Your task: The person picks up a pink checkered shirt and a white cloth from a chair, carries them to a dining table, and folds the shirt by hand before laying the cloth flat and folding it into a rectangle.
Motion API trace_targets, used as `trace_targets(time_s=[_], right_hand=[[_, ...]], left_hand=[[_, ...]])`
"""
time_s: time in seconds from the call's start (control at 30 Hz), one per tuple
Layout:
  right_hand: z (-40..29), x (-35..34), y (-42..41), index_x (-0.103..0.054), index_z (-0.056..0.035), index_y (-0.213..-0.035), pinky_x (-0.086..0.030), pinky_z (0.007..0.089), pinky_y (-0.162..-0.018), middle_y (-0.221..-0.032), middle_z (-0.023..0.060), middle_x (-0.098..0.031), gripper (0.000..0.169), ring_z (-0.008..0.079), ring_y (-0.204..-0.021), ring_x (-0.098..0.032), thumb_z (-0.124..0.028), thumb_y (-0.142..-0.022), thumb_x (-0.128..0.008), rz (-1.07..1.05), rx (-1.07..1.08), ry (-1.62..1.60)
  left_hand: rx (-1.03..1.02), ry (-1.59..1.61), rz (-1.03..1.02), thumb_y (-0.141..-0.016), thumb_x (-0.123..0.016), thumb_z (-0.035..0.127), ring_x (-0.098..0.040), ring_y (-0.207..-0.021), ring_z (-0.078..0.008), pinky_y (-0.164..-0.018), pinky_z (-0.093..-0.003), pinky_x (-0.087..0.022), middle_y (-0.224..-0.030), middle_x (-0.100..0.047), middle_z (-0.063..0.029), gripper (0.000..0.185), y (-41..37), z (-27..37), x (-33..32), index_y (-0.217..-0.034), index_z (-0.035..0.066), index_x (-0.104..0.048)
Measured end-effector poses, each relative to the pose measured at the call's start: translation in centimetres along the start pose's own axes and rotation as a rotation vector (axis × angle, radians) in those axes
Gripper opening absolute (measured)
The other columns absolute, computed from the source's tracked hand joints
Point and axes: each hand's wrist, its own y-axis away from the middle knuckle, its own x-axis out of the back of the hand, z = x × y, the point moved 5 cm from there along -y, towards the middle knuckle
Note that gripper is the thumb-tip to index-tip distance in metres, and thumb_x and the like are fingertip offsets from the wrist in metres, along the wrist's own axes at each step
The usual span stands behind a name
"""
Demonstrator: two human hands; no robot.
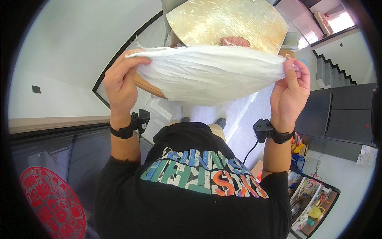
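Note:
A thin white cloth (209,71), gathered in folds, is stretched between my two hands at about chest height. My left hand (121,76) pinches its left end between thumb and fingers, and loose threads stick out there. At the other end my right hand (291,80) grips the bunched fabric, with a thin pale loop or cord by the fingertips. The lower part of the cloth sags in a curve towards me. Behind it, parts of a chair and the table's near edge are hidden.
Ahead stands a table with a patterned, glossy cover (203,21); a pinkish-brown textured item (235,41) lies on it. A tan chair seat (150,86) is at the left. On the right are dark cabinets (349,110), stairs (328,71) and a loaded shelf (310,206).

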Motion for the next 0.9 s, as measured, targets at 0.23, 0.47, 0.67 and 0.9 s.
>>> trace_targets(time_s=[0.23, 0.47, 0.67, 0.9], right_hand=[[4.4, -0.6, -0.5, -0.048, 0.0001, -0.129, -0.046, 0.0269, -0.087, -0.122, 0.0115, -0.059, 0.051, 0.017, -0.102, -0.059, -0.009, -0.085, -0.072, -0.081, -0.004, 0.225], [5.7, 1.0, -0.6, -0.038, 0.0012, -0.136, -0.049, 0.0331, -0.089, -0.123, 0.0142, -0.057, 0.08, 0.0198, -0.103, -0.06, -0.033, -0.077, -0.08, -0.157, -0.1, 0.145], [14.1, 0.7, 7.0, -0.037, -0.0001, -0.14, -0.038, 0.0341, -0.103, -0.136, 0.0057, -0.048, 0.084, 0.0187, -0.122, -0.046, -0.013, -0.07, -0.082, -0.611, -0.571, 0.334], [11.6, 1.0, 4.9, -0.03, -0.0011, -0.144, -0.038, 0.0438, -0.107, -0.143, 0.0167, -0.042, 0.089, 0.029, -0.129, -0.044, -0.069, -0.087, -0.042, -0.229, -0.702, -0.302]], left_hand=[[0.104, 0.326, 0.08, -0.078, -0.06, -0.011, -0.06, -0.091, -0.0158, -0.064, -0.019, -0.046, -0.122, -0.057, -0.016, 0.035, -1.2, 1.3, -2.4, -0.112, -0.003, -0.061], [0.092, 0.152, -0.09, -0.081, -0.049, -0.012, -0.059, -0.091, -0.0122, -0.062, -0.019, -0.044, -0.13, -0.052, -0.0146, 0.042, -1.6, 1.6, -1.0, -0.121, -0.004, -0.055], [0.269, 0.591, -0.18, -0.08, -0.043, -0.011, -0.052, -0.115, -0.017, -0.088, -0.0235, -0.044, -0.137, -0.045, -0.0162, 0.053, -2.7, 2.3, -0.7, -0.133, -0.005, -0.045], [0.317, 0.969, -0.06, -0.087, -0.049, 0.006, -0.056, -0.117, -0.0245, -0.099, -0.0337, -0.046, -0.134, -0.05, -0.0217, 0.06, -6.9, -0.1, -1.5, -0.143, -0.006, -0.031]])
